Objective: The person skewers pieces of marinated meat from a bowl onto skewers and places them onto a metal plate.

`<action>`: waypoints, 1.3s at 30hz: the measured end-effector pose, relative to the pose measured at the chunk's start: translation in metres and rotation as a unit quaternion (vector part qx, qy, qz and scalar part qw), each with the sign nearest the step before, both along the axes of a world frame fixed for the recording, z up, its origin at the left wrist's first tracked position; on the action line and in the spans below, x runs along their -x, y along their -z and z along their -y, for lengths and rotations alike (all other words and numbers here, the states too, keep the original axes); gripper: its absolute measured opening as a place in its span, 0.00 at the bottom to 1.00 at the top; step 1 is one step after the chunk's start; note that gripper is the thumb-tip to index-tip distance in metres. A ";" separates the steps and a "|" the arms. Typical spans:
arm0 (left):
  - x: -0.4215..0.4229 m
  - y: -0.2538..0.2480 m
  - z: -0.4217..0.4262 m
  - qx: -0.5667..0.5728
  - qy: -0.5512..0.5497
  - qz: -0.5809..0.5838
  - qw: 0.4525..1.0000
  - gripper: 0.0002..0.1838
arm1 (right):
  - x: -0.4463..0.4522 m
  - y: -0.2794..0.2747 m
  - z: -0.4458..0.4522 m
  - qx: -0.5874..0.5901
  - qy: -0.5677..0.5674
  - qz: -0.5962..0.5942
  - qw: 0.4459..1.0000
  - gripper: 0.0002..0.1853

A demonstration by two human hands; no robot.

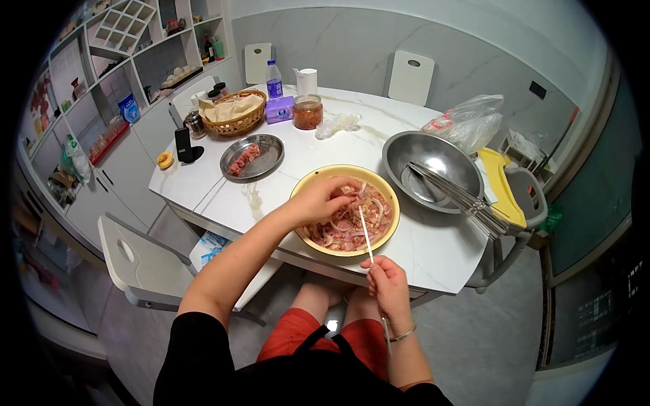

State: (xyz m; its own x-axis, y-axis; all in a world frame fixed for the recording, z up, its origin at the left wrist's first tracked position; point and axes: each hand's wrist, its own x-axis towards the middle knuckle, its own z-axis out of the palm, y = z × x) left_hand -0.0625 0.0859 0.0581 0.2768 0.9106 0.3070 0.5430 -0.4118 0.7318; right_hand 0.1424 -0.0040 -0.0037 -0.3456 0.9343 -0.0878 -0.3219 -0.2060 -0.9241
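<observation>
A yellow-rimmed bowl [300, 187] at the table's front edge holds raw meat pieces mixed with sliced onion [345, 233]. My left hand [330, 197] reaches into it from the left, its fingers curled down at the meat; what they pinch is hidden. In my right hand [387, 281] is a flat metal skewer [366, 233], closed in the fingers just in front of the bowl. The skewer's bare tip points up over the meat, and its other end runs back below my wrist. Left of the bowl, a round metal plate [269, 164] carries threaded meat [245, 160].
A large steel bowl [399, 152] stands right of the meat, with several metal skewers [460, 196] across its rim. Behind are a wicker basket [237, 124], a jar [308, 115], a purple box [279, 110], a bottle [273, 80] and plastic bags [467, 122]. A phone [183, 144] stands left.
</observation>
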 end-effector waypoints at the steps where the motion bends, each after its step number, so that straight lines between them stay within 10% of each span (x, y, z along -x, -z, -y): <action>1: 0.002 -0.010 0.004 0.069 -0.012 0.033 0.997 0.11 | -0.006 -0.002 -0.001 0.000 0.000 0.001 1.000 0.07; 21: -0.004 0.026 -0.010 0.025 0.045 -0.343 0.938 0.07 | -0.034 -0.003 0.007 -0.005 0.001 0.045 0.999 0.07; 30: 0.024 0.012 -0.017 0.135 -0.065 -0.116 0.982 0.07 | -0.031 -0.001 0.006 -0.010 -0.004 0.041 0.999 0.08; 39: 0.034 0.022 -0.032 0.312 -0.066 0.277 0.906 0.04 | -0.027 0.001 0.007 0.000 -0.052 0.028 0.998 0.07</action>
State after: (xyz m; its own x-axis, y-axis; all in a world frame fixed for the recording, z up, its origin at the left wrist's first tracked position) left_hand -0.0963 0.1177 0.0356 0.1142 0.9688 -0.2201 0.0347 0.2175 0.9754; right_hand 0.1690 -0.0110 -0.0047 -0.4348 0.8939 -0.1092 -0.2463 -0.2347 -0.9403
